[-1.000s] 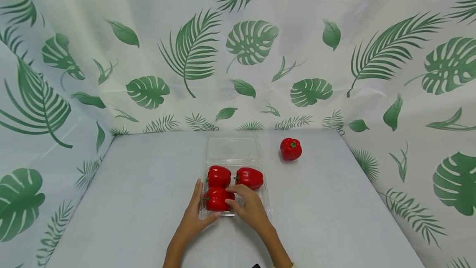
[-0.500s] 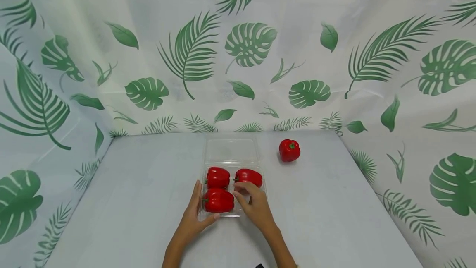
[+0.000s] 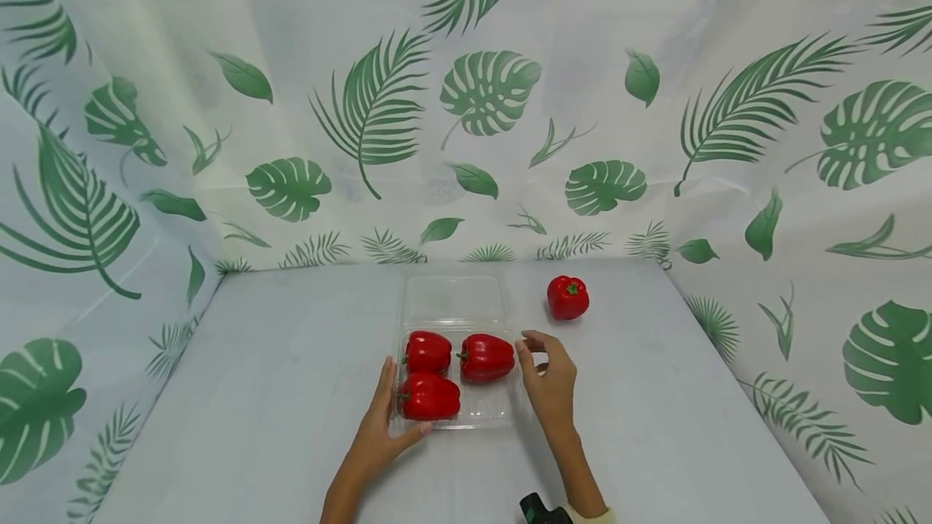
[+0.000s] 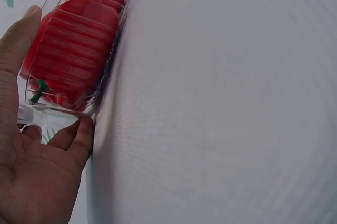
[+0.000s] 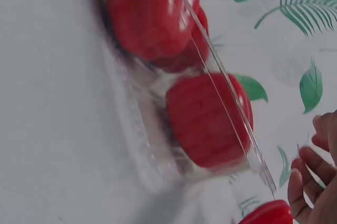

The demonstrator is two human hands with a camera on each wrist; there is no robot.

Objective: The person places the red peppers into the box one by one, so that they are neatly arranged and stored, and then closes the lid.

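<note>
A clear plastic clamshell container (image 3: 484,412) lies with its lid folded back, holding three red bell peppers: back left (image 3: 428,352), front left (image 3: 431,397) and back right (image 3: 486,357). Its front right part shows bare plastic. My left hand (image 3: 379,431) grips the container's front left corner, fingers along the left side and thumb at the front edge; the left wrist view shows its fingertips (image 4: 84,134) at that corner. Just right of the container, my right hand (image 3: 552,382) is held with loosely bent fingers and nothing in them. A fourth red bell pepper (image 3: 568,298) stands beyond it on the table.
The clear lid (image 3: 455,298) lies behind the container, toward the back of the white table (image 3: 291,362). Leaf-printed cloth (image 3: 408,209) rises along the back and both sides.
My right hand has left the front left pepper and moved right, past the container's right side. The left hand stays at the corner; the peppers keep their places.
</note>
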